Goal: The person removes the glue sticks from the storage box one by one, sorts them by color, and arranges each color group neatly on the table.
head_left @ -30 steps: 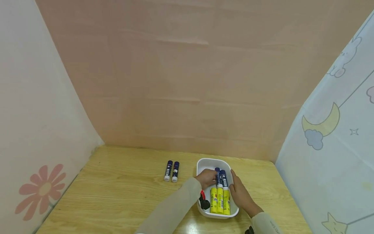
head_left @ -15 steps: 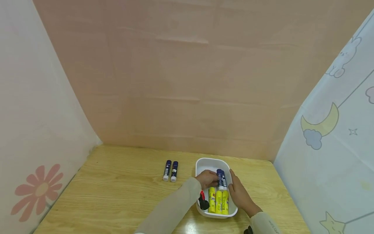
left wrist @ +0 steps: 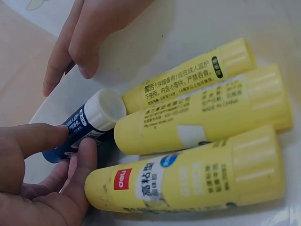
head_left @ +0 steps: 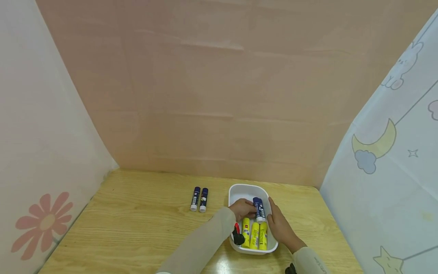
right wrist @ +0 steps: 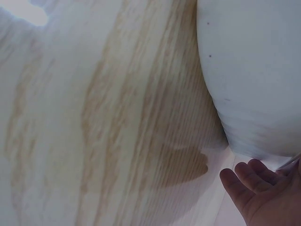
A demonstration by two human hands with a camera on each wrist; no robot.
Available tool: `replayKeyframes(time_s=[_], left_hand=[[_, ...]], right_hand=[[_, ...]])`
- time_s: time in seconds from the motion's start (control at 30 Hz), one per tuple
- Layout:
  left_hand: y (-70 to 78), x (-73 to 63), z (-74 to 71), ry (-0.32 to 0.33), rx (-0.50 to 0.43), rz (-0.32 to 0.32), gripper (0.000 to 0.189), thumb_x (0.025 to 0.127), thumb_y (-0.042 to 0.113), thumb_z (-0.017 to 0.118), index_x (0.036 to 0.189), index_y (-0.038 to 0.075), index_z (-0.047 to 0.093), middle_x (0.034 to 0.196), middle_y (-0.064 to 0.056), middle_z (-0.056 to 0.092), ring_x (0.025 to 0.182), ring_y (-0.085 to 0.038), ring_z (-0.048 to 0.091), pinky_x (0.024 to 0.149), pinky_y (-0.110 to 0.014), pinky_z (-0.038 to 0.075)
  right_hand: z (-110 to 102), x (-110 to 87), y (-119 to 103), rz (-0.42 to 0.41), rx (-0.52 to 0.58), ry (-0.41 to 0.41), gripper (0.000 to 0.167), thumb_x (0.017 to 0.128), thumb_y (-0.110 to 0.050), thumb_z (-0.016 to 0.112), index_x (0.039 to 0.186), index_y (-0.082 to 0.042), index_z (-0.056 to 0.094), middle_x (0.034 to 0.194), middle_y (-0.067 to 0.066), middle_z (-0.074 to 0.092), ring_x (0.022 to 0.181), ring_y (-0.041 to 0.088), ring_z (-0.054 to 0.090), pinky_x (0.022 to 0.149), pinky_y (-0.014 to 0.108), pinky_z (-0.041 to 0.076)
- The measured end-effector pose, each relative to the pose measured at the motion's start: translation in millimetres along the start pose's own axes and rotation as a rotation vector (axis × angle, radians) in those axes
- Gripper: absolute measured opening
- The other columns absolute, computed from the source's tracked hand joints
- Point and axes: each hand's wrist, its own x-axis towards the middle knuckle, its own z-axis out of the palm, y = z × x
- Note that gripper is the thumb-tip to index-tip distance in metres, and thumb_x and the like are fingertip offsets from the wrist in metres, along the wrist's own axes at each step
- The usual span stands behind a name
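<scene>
With fingertips and thumb of the left hand [head_left: 242, 209], pinched a dark blue glue stick [left wrist: 83, 121] inside the white tray [head_left: 242, 193], tilted, with the white end turned toward three yellow glue sticks [left wrist: 207, 113]. Showed more dark blue close beneath it, too hidden to tell apart. With the right hand [head_left: 281, 227], gripped the tray's right wall, with thumb at the rim and fingers along the outside; in the right wrist view, showed those fingers slightly bent, nearly side by side. Had the yellow sticks lying in the tray's near half, two close together and one, just beside the left hand, angled a little apart. On both arms, wore pale sleeves [head_left: 202, 239]. Had the tray standing on the wooden table [head_left: 137, 224], toward the right. Well apart from it, to the left, had two more blue glue sticks [head_left: 195, 199] lying side by side, with white ends nearest the person. Behind, met a plain brown sheet [head_left: 205, 95]; at left, a pink flower [head_left: 47, 222]; at right, a yellow moon [head_left: 386, 144].
</scene>
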Motion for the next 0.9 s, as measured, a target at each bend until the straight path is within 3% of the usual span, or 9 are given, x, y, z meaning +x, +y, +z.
replayKeyframes(time_s=[0.6, 0.9], left_hand=[[2.4, -4.0, -1.0, -0.006, -0.023, -0.021, 0.029, 0.089, 0.009, 0.071, 0.114, 0.000, 0.062, 0.093, -0.009, 0.065, 0.080, -0.018, 0.068, 0.074, -0.027, 0.057], [3.1, -3.9, 0.4, -0.007, 0.019, -0.010, 0.028, 0.087, 0.009, 0.073, 0.112, 0.001, 0.063, 0.095, -0.009, 0.065, 0.084, -0.019, 0.066, 0.080, -0.033, 0.056]], right_hand=[[-2.0, -1.8, -2.0, -0.015, -0.009, 0.002, 0.063, 0.101, -0.005, 0.038, 0.155, -0.002, 0.005, 0.154, 0.025, 0.023, 0.139, 0.046, 0.027, 0.108, 0.059, 0.025], [-2.5, -2.4, -0.5, -0.038, -0.004, 0.020, 0.063, 0.101, -0.004, 0.039, 0.155, -0.001, 0.006, 0.153, 0.027, 0.024, 0.138, 0.047, 0.028, 0.108, 0.061, 0.025]])
